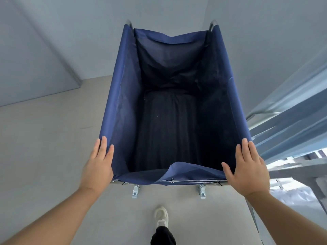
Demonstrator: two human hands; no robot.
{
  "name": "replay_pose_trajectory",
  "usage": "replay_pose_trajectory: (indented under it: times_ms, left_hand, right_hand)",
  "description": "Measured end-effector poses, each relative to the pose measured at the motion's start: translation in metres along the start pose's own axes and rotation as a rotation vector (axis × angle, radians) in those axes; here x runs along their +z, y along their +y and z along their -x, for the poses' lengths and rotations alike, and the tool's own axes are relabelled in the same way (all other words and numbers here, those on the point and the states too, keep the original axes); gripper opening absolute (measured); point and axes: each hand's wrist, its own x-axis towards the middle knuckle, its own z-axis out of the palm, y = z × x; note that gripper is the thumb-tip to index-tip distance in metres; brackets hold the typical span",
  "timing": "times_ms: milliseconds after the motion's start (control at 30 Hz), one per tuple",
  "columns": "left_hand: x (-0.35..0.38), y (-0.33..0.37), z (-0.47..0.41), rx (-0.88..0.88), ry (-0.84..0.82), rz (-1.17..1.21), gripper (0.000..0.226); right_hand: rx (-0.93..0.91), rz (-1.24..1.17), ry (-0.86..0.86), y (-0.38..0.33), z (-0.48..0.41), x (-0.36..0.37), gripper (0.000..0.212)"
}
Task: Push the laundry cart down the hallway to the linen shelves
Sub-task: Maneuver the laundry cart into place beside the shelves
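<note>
Both hands [98, 167] (fingers flat) on cart [122, 103] corners

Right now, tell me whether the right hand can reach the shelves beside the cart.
Probably yes. The right hand rests flat on the cart at its near right corner, and the metal shelves stand just to its right with nothing between them.

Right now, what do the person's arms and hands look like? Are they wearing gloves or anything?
No gloves. Both hands are bare: the left hand and the right hand show no rings, and no watch or band shows at the wrists. The forearms are bare too, with no sleeves in view. Further down, the person wears a white sneaker and a dark trouser leg.
</note>
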Motion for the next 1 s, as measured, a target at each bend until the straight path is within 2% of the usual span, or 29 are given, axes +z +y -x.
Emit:
replay_pose_trajectory:
  times_ms: [533, 1000]
  left_hand:
    - [-0.014, 0.001, -0.165, -0.025, 0.029, 0.006, 0.073]
    - [-0.023, 0.023, -0.299, -0.074, 0.041, -0.007, 0.076]
  right_hand:
    - [0.007, 0.025, -0.006, 0.001, -0.171, -0.012, 0.082]
    - [-0.056, -0.032, -0.031, 0.024, -0.323, -0.022, 0.085]
